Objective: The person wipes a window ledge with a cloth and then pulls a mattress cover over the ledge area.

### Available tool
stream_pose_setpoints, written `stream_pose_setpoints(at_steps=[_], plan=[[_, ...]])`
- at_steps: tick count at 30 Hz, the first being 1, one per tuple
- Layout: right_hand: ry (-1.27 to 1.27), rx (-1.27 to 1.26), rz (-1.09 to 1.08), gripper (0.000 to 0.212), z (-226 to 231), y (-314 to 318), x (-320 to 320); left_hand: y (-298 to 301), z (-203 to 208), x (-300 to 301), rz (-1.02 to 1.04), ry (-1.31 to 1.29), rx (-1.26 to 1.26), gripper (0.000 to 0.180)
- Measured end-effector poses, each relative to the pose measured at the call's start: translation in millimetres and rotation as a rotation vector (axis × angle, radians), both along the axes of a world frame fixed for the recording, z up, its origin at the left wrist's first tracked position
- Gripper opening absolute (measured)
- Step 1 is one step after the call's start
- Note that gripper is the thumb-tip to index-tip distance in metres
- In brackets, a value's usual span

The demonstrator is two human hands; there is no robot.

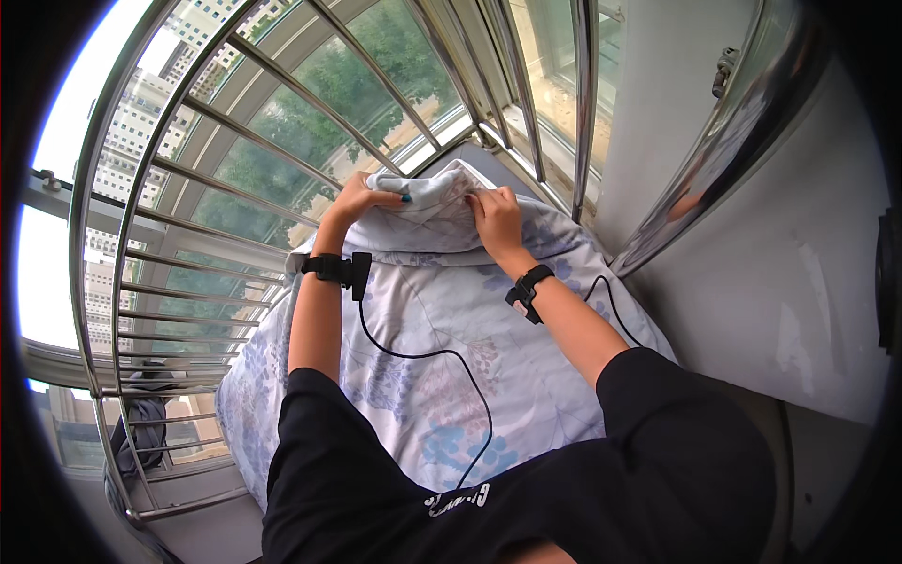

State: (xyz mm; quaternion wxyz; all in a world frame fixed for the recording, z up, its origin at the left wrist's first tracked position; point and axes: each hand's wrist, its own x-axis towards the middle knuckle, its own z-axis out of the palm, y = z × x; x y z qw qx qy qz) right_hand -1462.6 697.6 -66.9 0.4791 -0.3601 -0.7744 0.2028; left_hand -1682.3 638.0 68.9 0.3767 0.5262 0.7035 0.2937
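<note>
A pale floral bedding cloth (pixel 423 324), printed in blue, lilac and pink, spreads in front of me; whether it is a sheet or a quilt cover I cannot tell. Its far edge is lifted and folded in a thick roll. My left hand (pixel 360 198) pinches the left part of this raised edge, thumb lying along the front of the fold. My right hand (pixel 496 220) is closed on the edge further right, fingertips pressed into the fabric. Between the two hands the cloth bunches up, and its underside is hidden.
Metal railings (pixel 254 188) curve along the left and far sides before windows. A shiny metal post (pixel 723 150) and a grey panel (pixel 799 282) stand at the right. Black cables (pixel 442 353) run from the wrist straps across the cloth. Dark fabric (pixel 146 423) hangs on the lower left rails.
</note>
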Motion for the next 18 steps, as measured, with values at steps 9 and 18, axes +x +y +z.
stream_pose_setpoints(at_steps=[9,18], plan=[[-0.265,-0.359,0.204,0.073,-6.6,54.8,-5.5,96.8,-35.4,-17.4,0.297,0.355,0.202,0.05],[-0.552,-0.854,0.059,0.079,-75.6,141.2,-34.0,-81.5,-165.5,88.5,0.909,0.817,0.198,0.053]])
